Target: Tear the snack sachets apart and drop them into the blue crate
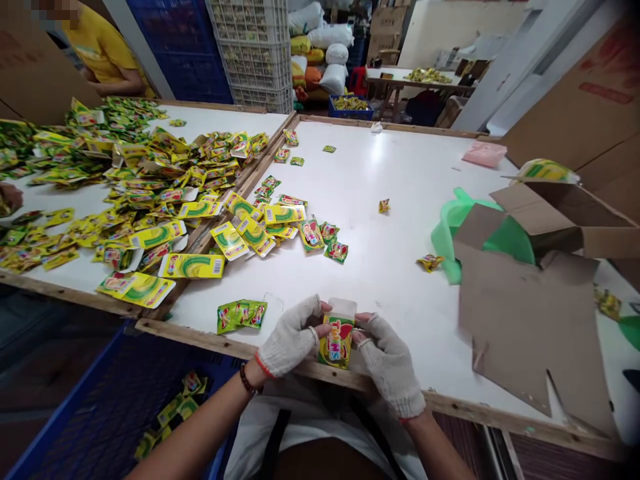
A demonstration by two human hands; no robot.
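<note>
A small yellow and green candy box point(336, 343) stands at the table's front edge, its pale top flap raised. My left hand point(290, 339), in a white glove with bare fingertips, grips the box's left side. On the other side, the fingers of my right hand point(390, 360), gloved the same way, close on its right edge. A strip of green candy packets point(243, 316) lies on the table left of my left hand. Beyond the box, several flat yellow boxes point(250, 233) and small packets point(336, 251) lie loose.
A wooden strip point(240, 183) divides the white table point(360, 173), with a large heap of packets and boxes point(165, 167) at left. An open cardboard carton point(530, 327) and green plastic bag point(443, 233) lie at right. A blue crate point(100, 407) sits below; a person in yellow point(107, 50) works opposite.
</note>
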